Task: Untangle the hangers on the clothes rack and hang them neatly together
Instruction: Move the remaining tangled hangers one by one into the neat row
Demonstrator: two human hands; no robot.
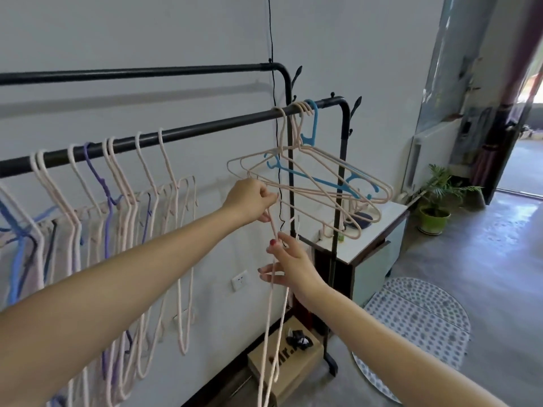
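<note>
Held hanger: While it dangles free of the rail, a pale pink hanger (271, 318) hangs nearly vertical between the 2 hands, its long loop trailing well below the right hand; I judge it is kept off the rail so it can be worked clear of its neighbours before rehanging.
Left hand: The left hand (249, 202) has its fingers curled, pinching the top of that hanger, seemingly to carry its weight and steady it.
Right hand: Just below, the right hand (289, 261) has thumb and fingers closed lightly on the hanger's thin bars, the other fingers loosely spread; probably guiding the lower part out of the snarl.
Tangled cluster: Just above and right of both hands, several pink hangers (311, 183) and 1 blue hanger (316, 124) hook together on the near rail (205, 127), splayed at angles and crossing each other, so this knot looks not yet sorted. Whether the held hanger touches them I cannot tell.
Hung row: Left of the left hand, pink, purple and blue hangers (117, 183) hang side by side along the same rail; that looks the likely place for the freed one.
Look: Slim, rounded, matte pink wire-like frame, narrow and light; likely to swing easily.
Beyond: A cardboard box (282, 365) sits below the right hand; a potted plant (437, 201) stands far right.
</note>
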